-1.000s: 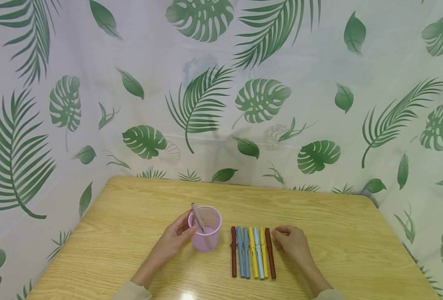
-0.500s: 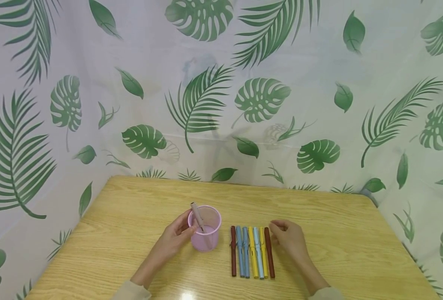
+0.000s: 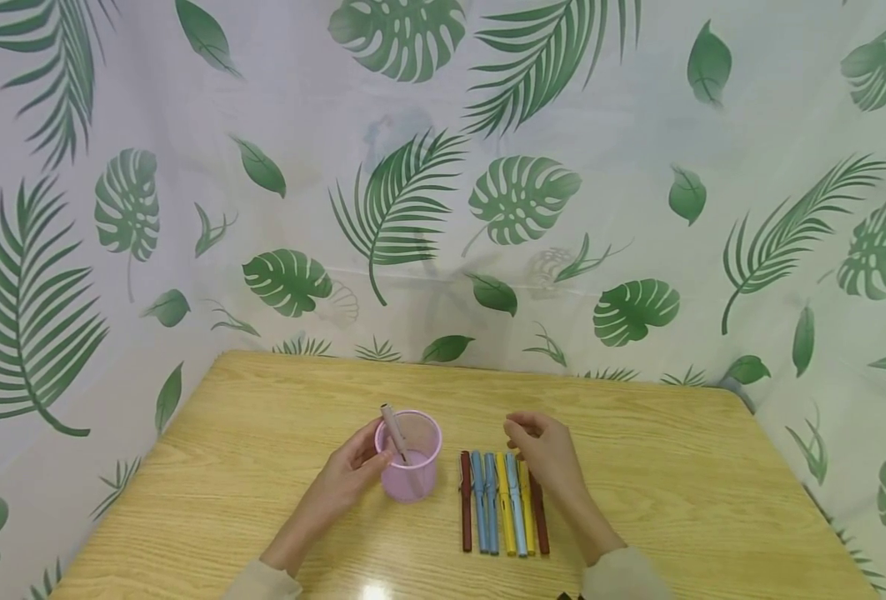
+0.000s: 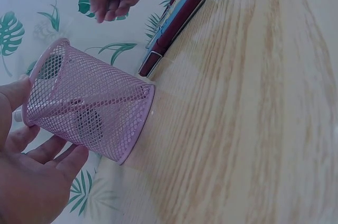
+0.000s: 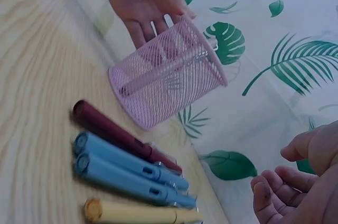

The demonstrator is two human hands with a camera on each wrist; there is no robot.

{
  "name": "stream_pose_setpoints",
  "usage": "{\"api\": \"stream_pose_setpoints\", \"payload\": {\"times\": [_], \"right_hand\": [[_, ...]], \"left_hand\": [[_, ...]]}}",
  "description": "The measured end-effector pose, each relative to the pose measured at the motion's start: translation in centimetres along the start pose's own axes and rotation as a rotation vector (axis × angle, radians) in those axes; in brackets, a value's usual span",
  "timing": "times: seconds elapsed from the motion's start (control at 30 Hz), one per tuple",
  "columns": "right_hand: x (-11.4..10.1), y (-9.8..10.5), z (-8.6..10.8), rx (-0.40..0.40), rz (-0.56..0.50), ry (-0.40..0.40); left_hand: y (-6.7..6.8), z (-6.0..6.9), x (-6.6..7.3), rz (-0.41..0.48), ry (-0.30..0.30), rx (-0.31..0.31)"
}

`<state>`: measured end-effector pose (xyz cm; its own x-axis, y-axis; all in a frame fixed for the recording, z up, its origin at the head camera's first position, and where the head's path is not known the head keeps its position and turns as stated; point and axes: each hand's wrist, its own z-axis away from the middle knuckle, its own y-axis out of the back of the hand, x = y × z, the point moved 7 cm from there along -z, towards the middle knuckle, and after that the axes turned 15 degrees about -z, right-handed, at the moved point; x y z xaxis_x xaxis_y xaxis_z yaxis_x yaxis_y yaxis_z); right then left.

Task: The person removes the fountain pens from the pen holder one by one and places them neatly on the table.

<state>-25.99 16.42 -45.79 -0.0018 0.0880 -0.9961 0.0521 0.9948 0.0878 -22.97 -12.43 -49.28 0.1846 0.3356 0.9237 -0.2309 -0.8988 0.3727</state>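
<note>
A pink mesh pen cup [image 3: 410, 483] stands upright on the table, one grey-beige pen [image 3: 393, 432] leaning inside it. My left hand [image 3: 345, 477] grips the cup's left side, thumb near the rim, fingers round the back. To the right lies a row of several capped pens: a dark red pen [image 3: 466, 504] at the left end, two blue pens [image 3: 492, 508], then yellow and light blue pens, and another dark red pen [image 3: 539, 525] partly hidden by my right hand [image 3: 550, 454]. That hand hovers over the right pens' upper ends, fingers loosely bent, holding nothing.
The wooden table [image 3: 300, 400] reaches back to a white cloth [image 3: 623, 225] printed with green leaves, which also hangs at both sides. In the right wrist view, a yellow pen [image 5: 137, 212] lies beside the blue ones.
My right hand has moved left and away from me, from beside the right dark red pen to above the row's upper ends. The left hand and cup stay put.
</note>
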Motion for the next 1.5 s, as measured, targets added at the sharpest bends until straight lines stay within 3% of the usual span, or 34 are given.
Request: {"api": "stream_pose_setpoints", "payload": {"times": [0.43,1.13,1.5], "right_hand": [[-2.5,-4.5,-0.8,-0.087,-0.097,0.077],[-2.8,-10.3,-1.6,-0.194,-0.094,0.159],[-2.5,-12.2,-1.8,-0.241,-0.092,0.201]], "left_hand": [[0.0,-0.1,0.2,-0.011,-0.009,-0.001],[-0.1,0.0,0.0,0.002,0.017,0.011],[-0.1,0.0,0.0,-0.011,-0.001,0.003]]}}
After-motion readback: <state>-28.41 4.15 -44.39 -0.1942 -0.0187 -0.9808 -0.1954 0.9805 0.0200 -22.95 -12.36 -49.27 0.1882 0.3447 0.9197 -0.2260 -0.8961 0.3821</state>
